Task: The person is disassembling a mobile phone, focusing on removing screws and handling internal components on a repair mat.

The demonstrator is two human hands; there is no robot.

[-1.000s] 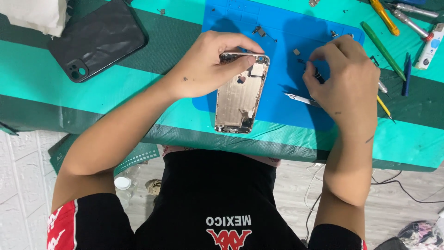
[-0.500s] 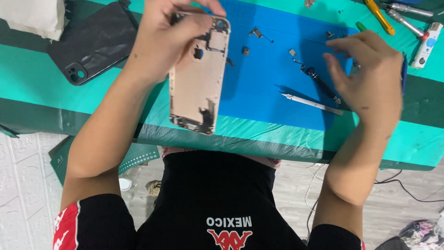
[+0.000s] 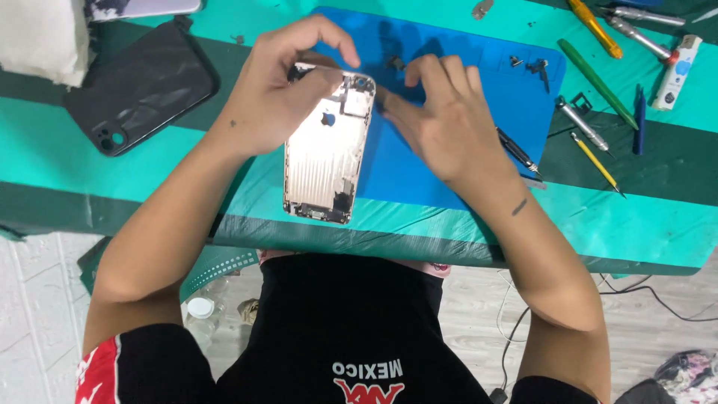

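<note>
An opened phone housing (image 3: pixel 323 157), silver inside with small parts along its top and bottom ends, lies partly over the blue work mat (image 3: pixel 479 82). My left hand (image 3: pixel 280 90) grips its top left corner, fingers arched over the upper edge. My right hand (image 3: pixel 441 120) rests on the mat just right of the housing, fingertips close to its top right corner; I cannot tell whether they pinch anything. Tweezers (image 3: pixel 517 152) lie on the mat beside my right wrist. Small screws and brackets (image 3: pixel 532 66) sit near the mat's far right corner.
A black phone back cover (image 3: pixel 142 93) lies at the left on the green cutting mat (image 3: pixel 651 217). Screwdrivers and pens (image 3: pixel 598 75) are spread at the right. A white cloth (image 3: pixel 41 37) sits at the far left. A bottle (image 3: pixel 200 314) stands on the floor.
My left hand has carried the housing to the right and set it lower on the mat. My right hand has moved left from the tweezers to the housing's top right corner.
</note>
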